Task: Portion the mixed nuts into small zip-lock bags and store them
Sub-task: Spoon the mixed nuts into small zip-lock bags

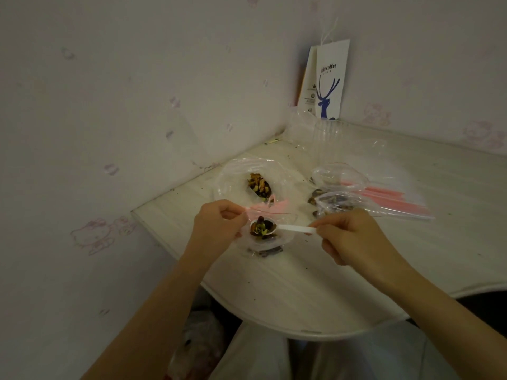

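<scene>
My left hand (216,223) pinches the pink-zipped rim of a small clear zip-lock bag (285,237), holding its mouth open above the table. My right hand (345,234) grips the handle of a white plastic spoon (295,229). The spoon's bowl, heaped with mixed nuts (262,227), sits over the bag's mouth. Some nuts lie in the bag's bottom. Behind it, a larger clear bag (233,179) holds the supply of mixed nuts (259,186). To the right lie filled zip-lock bags (337,204) with nuts inside.
The white table (301,292) stands in a wall corner, its curved front edge near my lap. A pile of pink-zipped bags (395,201) lies at the right. Clear plastic wrapping (329,138) and a white coffee paper bag (327,80) stand at the back corner. Crumbs dot the tabletop.
</scene>
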